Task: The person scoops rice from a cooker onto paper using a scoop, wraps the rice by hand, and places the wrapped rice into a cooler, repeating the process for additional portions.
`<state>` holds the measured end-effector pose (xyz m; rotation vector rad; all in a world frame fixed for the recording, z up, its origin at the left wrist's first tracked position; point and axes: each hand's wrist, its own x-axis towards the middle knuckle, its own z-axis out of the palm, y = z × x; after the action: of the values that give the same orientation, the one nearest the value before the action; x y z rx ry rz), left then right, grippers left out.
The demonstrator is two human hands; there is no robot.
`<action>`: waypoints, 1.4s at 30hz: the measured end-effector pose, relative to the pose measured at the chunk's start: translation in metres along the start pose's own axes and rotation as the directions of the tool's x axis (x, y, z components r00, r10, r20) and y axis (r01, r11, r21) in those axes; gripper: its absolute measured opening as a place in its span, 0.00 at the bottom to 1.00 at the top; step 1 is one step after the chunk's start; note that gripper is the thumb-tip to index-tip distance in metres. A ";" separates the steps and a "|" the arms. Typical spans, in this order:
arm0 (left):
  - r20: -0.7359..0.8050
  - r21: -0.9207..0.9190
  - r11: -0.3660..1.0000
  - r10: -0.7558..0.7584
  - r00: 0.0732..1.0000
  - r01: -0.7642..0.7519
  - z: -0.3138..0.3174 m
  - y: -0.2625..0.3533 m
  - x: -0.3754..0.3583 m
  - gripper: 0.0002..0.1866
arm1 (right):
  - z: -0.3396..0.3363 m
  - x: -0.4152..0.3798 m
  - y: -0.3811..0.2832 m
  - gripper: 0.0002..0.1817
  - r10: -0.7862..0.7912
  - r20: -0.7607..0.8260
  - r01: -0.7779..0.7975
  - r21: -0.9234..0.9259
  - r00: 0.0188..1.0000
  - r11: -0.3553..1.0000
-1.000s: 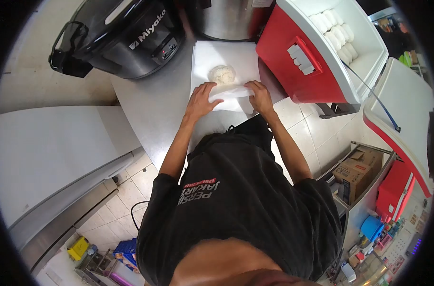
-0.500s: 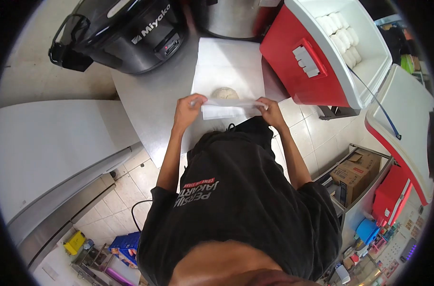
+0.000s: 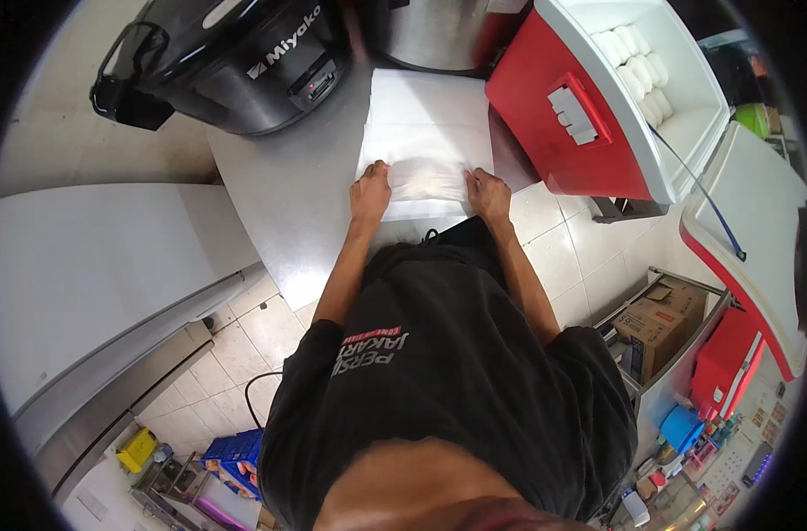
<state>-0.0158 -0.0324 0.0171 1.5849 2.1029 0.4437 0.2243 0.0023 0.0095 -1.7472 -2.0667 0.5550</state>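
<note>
White wrapping paper (image 3: 430, 102) lies in a stack of sheets on the metal table. The near part of the top sheet is folded over a rounded mound, so only a pale bulge (image 3: 428, 181) shows through the paper. My left hand (image 3: 370, 190) is closed on the left side of the fold, thumb and fingers pinching the paper. Opposite it, my right hand (image 3: 489, 195) pinches the paper's right side. The mound sits between both hands, hidden beneath the sheet.
A black Miyako rice cooker (image 3: 244, 71) stands at the table's back left, beside a steel pot (image 3: 434, 35). To the right is an open red cooler (image 3: 554, 115) holding several white wrapped bundles (image 3: 638, 71). Its lid (image 3: 749, 230) hangs open. A cardboard box (image 3: 664, 323) sits lower right.
Both hands have moved inward and slightly away from my body, drawing the paper's near edge over the mound. The mound was visible before and is covered now.
</note>
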 end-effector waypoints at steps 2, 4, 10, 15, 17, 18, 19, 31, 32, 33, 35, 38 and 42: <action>-0.151 0.048 0.990 0.137 0.979 -0.131 -0.007 0.005 -0.009 0.11 | 0.001 0.002 0.000 0.13 -0.044 -0.033 0.044 -0.015 0.998 0.999; -0.300 0.121 0.959 0.283 0.911 -0.258 -0.010 0.009 -0.010 0.12 | 0.002 0.021 -0.003 0.14 -0.094 -0.080 0.092 -0.029 0.992 0.995; 0.090 0.071 0.694 0.710 0.698 -0.716 0.011 0.023 -0.024 0.24 | 0.006 0.099 -0.034 0.28 -0.427 -0.122 0.431 0.008 0.896 0.902; 0.107 0.077 0.705 0.697 0.709 -0.705 0.011 0.023 -0.018 0.25 | -0.002 0.129 -0.039 0.19 -0.277 0.525 0.391 -0.119 0.805 0.912; 0.107 0.053 0.711 0.694 0.712 -0.701 0.009 0.024 -0.018 0.25 | -0.007 0.127 -0.037 0.16 -0.378 0.478 0.434 -0.006 0.793 0.901; 0.108 0.027 0.718 0.690 0.716 -0.696 0.008 0.024 -0.018 0.24 | -0.009 0.124 -0.035 0.13 -0.471 0.421 0.474 0.106 0.775 0.874; 0.108 0.025 0.722 0.686 0.720 -0.691 0.010 0.022 -0.017 0.24 | -0.016 0.117 -0.038 0.13 -0.472 0.426 0.474 0.108 0.772 0.874; 0.329 0.169 0.507 0.779 0.533 -0.845 -0.051 0.006 0.031 0.19 | -0.037 0.030 -0.023 0.08 -0.546 0.424 0.564 0.093 0.723 0.820; 0.253 0.145 0.497 0.818 0.517 -0.856 -0.051 0.003 0.026 0.13 | -0.034 0.027 -0.019 0.08 -0.552 0.397 0.563 0.101 0.734 0.821; 0.258 0.141 0.496 0.817 0.516 -0.857 -0.051 -0.002 0.023 0.13 | -0.031 0.024 -0.014 0.08 -0.556 0.372 0.560 0.108 0.743 0.821; 0.283 0.150 0.500 0.805 0.521 -0.853 -0.048 -0.011 0.021 0.11 | -0.027 0.022 -0.009 0.07 -0.570 0.329 0.565 0.121 0.753 0.816; 0.199 0.101 0.473 0.852 0.484 -0.875 -0.037 -0.023 0.011 0.08 | -0.022 0.017 -0.002 0.07 -0.580 0.271 0.561 0.151 0.768 0.814; 0.190 0.106 0.512 0.831 0.523 -0.853 -0.021 -0.035 0.010 0.08 | -0.012 0.009 0.004 0.07 -0.591 0.180 0.556 0.210 0.787 0.804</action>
<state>-0.0581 -0.0322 0.0153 2.6483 1.1315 0.4363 0.2322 0.0126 0.0182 -0.9095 -2.4918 0.7176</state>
